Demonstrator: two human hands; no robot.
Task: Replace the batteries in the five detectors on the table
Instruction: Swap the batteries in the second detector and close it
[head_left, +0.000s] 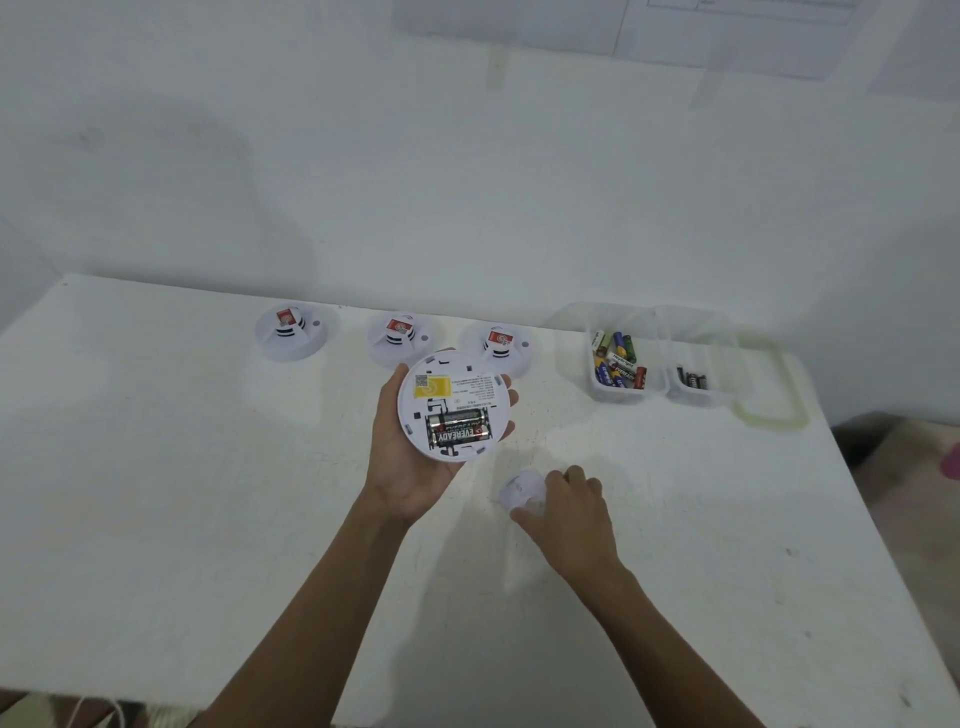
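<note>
The left grip (410, 467) holds the round white plastic detector (454, 410) back-up above the bench (208, 467). Its two black batteries (458, 428) lie exposed, long axis crosswise. The right grip (566, 506), nearer them, curls over a small white plastic cover (519, 488) on the bench.

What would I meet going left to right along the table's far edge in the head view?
Left detector → middle detector → right detector → tub of mixed coloured batteries → tub of black batteries → pale-rimmed lid.
</note>
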